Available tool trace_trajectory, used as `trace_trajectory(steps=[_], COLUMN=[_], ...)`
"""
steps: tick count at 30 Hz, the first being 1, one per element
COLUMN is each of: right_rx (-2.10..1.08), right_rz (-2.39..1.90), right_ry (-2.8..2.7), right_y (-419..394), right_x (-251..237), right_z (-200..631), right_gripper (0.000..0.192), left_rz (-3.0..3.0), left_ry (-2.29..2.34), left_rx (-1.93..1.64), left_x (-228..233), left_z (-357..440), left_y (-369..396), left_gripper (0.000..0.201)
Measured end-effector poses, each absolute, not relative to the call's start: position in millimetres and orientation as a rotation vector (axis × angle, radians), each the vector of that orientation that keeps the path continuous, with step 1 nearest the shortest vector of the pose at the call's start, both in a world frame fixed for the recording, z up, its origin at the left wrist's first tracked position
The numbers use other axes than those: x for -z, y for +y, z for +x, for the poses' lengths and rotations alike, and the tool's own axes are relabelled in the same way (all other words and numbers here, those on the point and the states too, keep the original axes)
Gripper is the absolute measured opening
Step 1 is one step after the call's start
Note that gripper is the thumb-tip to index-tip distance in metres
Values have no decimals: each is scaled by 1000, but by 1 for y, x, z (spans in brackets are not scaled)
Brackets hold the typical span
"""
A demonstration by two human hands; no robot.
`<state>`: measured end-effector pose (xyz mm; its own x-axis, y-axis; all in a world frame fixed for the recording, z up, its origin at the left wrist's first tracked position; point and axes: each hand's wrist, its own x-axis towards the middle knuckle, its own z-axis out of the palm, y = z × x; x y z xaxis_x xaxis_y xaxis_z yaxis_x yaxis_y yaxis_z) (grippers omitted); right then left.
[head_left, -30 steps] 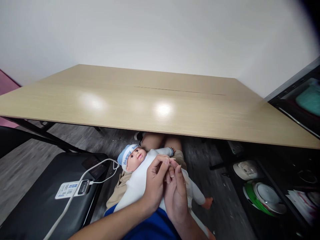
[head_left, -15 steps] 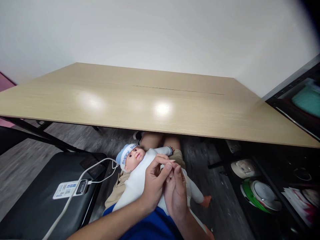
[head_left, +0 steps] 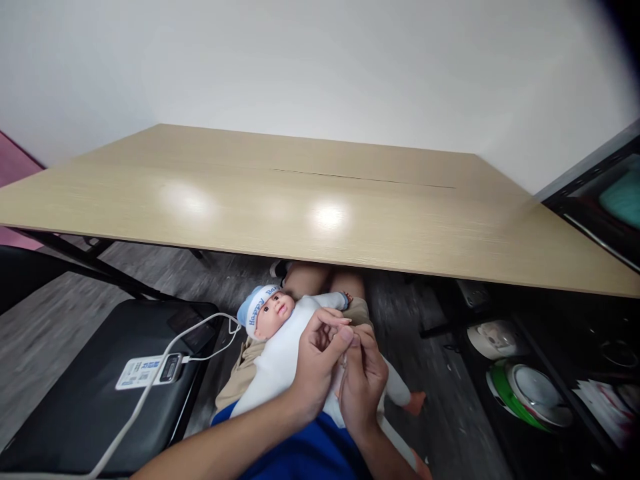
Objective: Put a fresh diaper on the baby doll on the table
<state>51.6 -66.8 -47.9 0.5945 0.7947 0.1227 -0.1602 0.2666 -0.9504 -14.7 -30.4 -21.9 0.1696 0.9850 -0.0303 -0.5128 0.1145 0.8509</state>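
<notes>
A baby doll (head_left: pixel 280 353) lies on its back across my lap, in a white outfit and a blue-and-white cap (head_left: pixel 259 311) lettered "Happy Baby". Over its middle my two hands meet at the fingertips. My left hand (head_left: pixel 320 353) is closed, thumb against curled fingers. My right hand (head_left: pixel 364 373) is closed too, its thumb tip touching the left thumb. Whatever may be pinched between the fingers is too small and hidden to make out. The doll's bare foot (head_left: pixel 415 403) sticks out to the right.
A wooden table (head_left: pixel 250 207) stands just ahead, its edge over my knees. To the left, a black stool (head_left: pixel 95 413) bears a white power bank (head_left: pixel 145 373) with a cable (head_left: pixel 150 400). At right, a dark shelf holds a green-and-white round container (head_left: pixel 530 393) and papers (head_left: pixel 603 407).
My right hand has turned from palm partly up to knuckles up, its fingers curling in against the left fingertips. The whole view has shifted slightly. The doll lies as before.
</notes>
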Motion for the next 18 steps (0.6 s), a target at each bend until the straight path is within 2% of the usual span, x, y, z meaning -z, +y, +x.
trace_trajectory(steps=[4, 7, 11, 18], right_rx=[-103, 98, 161, 92], right_rz=[-1239, -1246, -1271, -1251], right_ry=[-1109, -1237, -1282, -1229], right_y=[-65, -61, -59, -60], right_x=[44, 44, 46, 47], right_z=[63, 71, 78, 78], right_gripper=[21, 27, 28, 27], left_rz=[690, 591, 467, 426], left_ry=[744, 733, 688, 607], left_rx=[-1168, -1116, -1061, -1044], left_x=[21, 18, 17, 17], left_z=[-13, -12, -10, -8], left_y=[-34, -36, -35, -36], left_gripper=[40, 40, 40, 36])
